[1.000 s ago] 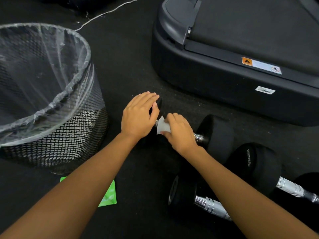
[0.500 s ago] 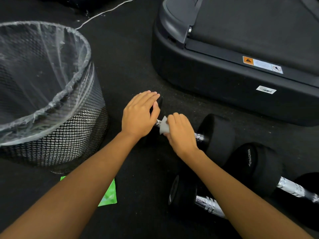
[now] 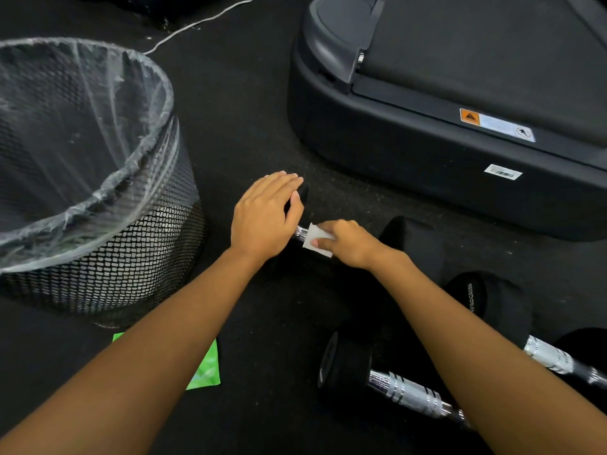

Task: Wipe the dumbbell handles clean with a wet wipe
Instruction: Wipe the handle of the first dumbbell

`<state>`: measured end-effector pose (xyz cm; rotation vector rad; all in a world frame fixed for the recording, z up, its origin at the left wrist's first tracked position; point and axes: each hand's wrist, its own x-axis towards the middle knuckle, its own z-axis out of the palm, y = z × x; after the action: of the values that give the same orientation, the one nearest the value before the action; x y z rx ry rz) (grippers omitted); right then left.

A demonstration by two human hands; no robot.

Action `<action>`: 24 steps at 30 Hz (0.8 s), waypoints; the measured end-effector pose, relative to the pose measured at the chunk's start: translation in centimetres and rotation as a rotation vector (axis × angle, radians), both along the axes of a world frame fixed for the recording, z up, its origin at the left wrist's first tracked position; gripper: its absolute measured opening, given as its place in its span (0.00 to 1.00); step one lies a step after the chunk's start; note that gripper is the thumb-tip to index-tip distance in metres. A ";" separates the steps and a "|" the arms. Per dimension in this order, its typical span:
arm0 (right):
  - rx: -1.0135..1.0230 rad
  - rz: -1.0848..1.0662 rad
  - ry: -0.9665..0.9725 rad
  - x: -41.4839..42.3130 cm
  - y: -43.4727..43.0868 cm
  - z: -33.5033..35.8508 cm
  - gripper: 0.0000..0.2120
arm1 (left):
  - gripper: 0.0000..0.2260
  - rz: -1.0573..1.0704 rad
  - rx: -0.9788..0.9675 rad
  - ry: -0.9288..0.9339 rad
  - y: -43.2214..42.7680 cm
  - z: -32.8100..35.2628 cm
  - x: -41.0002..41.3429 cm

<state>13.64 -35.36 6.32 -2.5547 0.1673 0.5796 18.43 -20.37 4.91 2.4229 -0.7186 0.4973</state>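
A black dumbbell (image 3: pixel 414 244) with a chrome handle lies on the dark floor in the middle of the view. My left hand (image 3: pixel 266 218) rests flat over its left weight head, fingers straight. My right hand (image 3: pixel 351 243) grips a white wet wipe (image 3: pixel 313 239) wrapped round the handle, close to the left head. Most of the handle is hidden under that hand. Two more dumbbells lie to the lower right: one (image 3: pixel 404 390) with its ribbed chrome handle showing, another (image 3: pixel 492 300) further right.
A black mesh bin (image 3: pixel 108 244) lined with clear plastic stands at the left. A green wipe packet (image 3: pixel 203 369) lies on the floor under my left forearm. A treadmill base (image 3: pixel 427 152) fills the upper right. A white cable (image 3: pixel 197 24) crosses the floor at the top.
My right hand has slid the wipe along the handle to the left, towards the left head, and has turned round the bar. My left hand stays on the weight head.
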 end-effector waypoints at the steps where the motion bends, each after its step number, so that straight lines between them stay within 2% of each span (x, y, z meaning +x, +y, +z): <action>1: -0.009 0.000 -0.008 -0.1 0.1 0.0 0.20 | 0.19 -0.002 0.001 0.000 0.0 0.0 0.0; 6: -0.336 0.067 -0.362 -2.1 1.7 -1.3 0.22 | 0.19 -0.005 0.000 -0.005 0.1 0.1 -0.1; 9: -0.323 0.026 -0.451 -2.9 1.5 -1.9 0.21 | 0.19 -0.003 0.000 0.000 0.1 0.1 -0.1; 12: -0.200 -0.046 -0.400 -3.0 1.3 -1.6 0.21 | 0.19 -0.001 0.003 0.001 0.1 0.0 -0.1; 17: 0.028 -0.159 -0.142 -1.0 0.6 -0.7 0.19 | 0.19 0.008 0.015 0.010 0.0 0.0 0.0; 21: 0.010 -0.113 -0.111 0.0 2.0 -0.6 0.20 | 0.19 0.012 0.017 0.005 0.0 0.1 0.0; 24: -0.164 0.013 -0.236 0.0 3.2 -1.3 0.14 | 0.19 0.010 0.013 0.005 0.0 0.2 -0.2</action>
<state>13.67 -32.16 5.00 -2.7600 0.1195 0.2750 18.28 -20.34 5.08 2.4399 -0.7099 0.4915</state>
